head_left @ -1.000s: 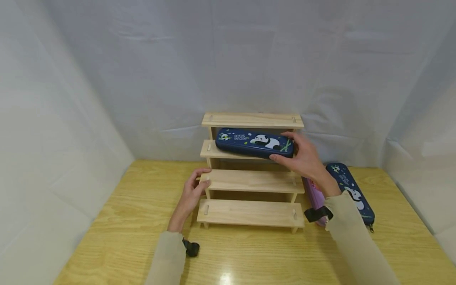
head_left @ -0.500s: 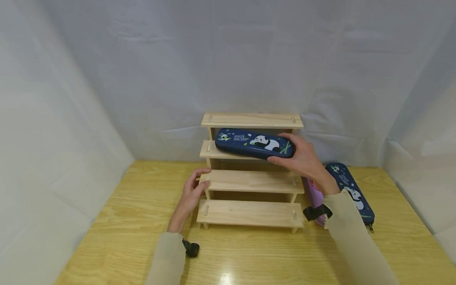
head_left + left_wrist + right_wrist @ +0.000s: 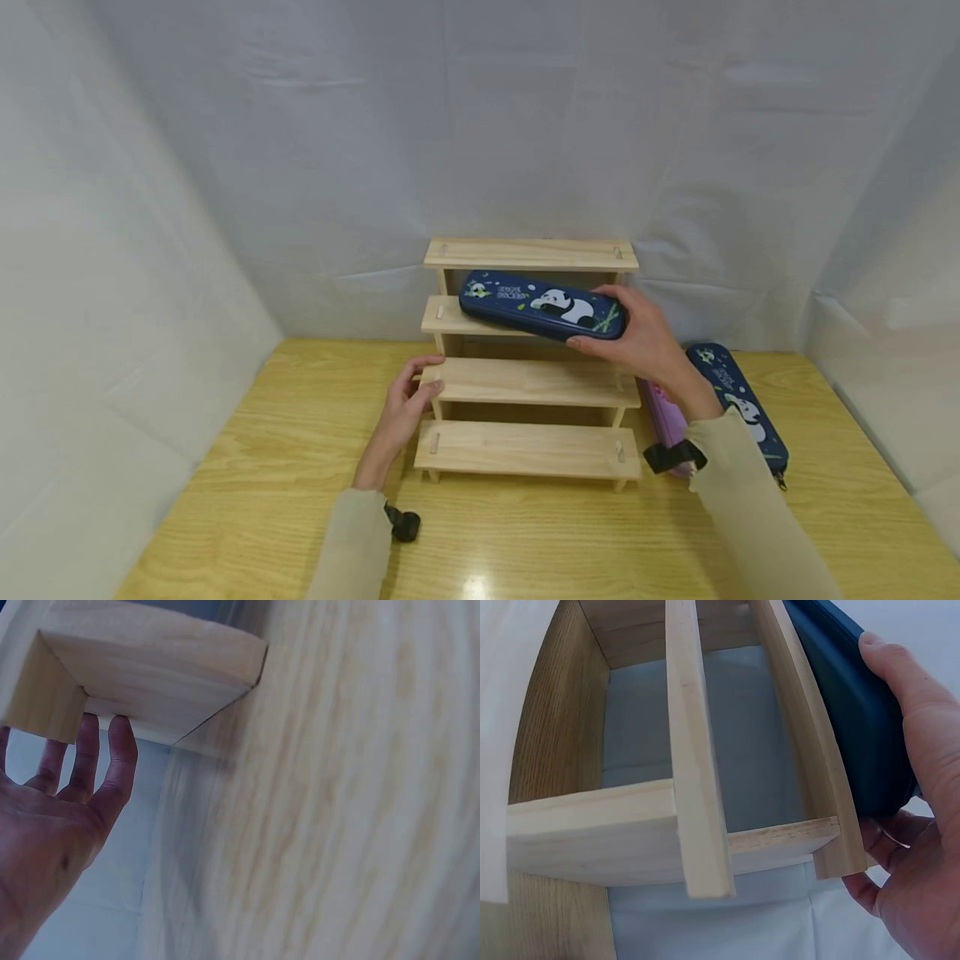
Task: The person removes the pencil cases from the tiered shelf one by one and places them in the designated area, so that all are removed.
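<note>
A dark blue pencil case (image 3: pixel 543 306) with a panda picture lies slantwise on the second tier from the top of the wooden step shelf (image 3: pixel 528 450). Its right end juts past the tier's front edge. My right hand (image 3: pixel 636 333) grips that end, thumb in front and fingers behind; in the right wrist view, fingertips also show close to the plank's end. At the shelf's left side my left hand (image 3: pixel 405 404) holds the end of the third tier between thumb and fingers. In the left wrist view, the fingers (image 3: pixel 121 754) reach up against the wood.
Right of the shelf, a second blue panda pencil case (image 3: pixel 738 408) lies on the table (image 3: pixel 540 542). A purple case (image 3: pixel 666 421) beside it is partly hidden by my right arm. White sheeting (image 3: pixel 525 125) hangs behind and at both sides.
The held pencil case has shifted slightly right, and its right end has swung a little toward me with my right hand. My left hand keeps its place on the shelf.
</note>
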`<state>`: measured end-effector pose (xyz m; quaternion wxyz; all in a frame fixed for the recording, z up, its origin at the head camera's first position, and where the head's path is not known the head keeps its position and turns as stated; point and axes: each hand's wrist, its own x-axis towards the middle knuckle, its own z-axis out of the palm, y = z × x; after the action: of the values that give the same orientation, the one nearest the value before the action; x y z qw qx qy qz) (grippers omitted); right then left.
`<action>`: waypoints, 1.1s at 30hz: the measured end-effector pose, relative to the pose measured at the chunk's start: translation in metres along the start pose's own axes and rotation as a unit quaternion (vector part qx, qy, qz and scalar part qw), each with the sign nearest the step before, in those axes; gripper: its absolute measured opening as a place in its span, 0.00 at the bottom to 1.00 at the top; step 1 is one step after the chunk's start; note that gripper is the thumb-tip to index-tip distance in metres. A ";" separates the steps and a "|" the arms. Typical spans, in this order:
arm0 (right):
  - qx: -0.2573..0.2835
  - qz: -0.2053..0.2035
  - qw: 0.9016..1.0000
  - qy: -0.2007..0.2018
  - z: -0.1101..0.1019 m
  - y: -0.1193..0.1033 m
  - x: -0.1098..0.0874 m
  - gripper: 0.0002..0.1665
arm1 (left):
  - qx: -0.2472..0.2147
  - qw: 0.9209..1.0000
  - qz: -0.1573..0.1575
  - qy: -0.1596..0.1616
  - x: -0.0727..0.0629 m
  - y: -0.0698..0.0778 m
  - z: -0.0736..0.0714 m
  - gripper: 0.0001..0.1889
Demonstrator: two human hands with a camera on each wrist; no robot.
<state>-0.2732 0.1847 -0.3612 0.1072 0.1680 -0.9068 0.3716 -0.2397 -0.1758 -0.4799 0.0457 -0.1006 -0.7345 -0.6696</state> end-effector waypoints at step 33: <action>-0.004 -0.099 0.980 0.172 -0.004 0.031 -0.055 0.53 | -0.003 1.000 -0.001 -0.005 0.001 0.001 0.000 0.18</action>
<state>-0.2346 0.2209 -0.3957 0.2986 0.1900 -0.8552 0.3787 -0.2400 -0.1761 -0.4786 0.0411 -0.1033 -0.7328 -0.6713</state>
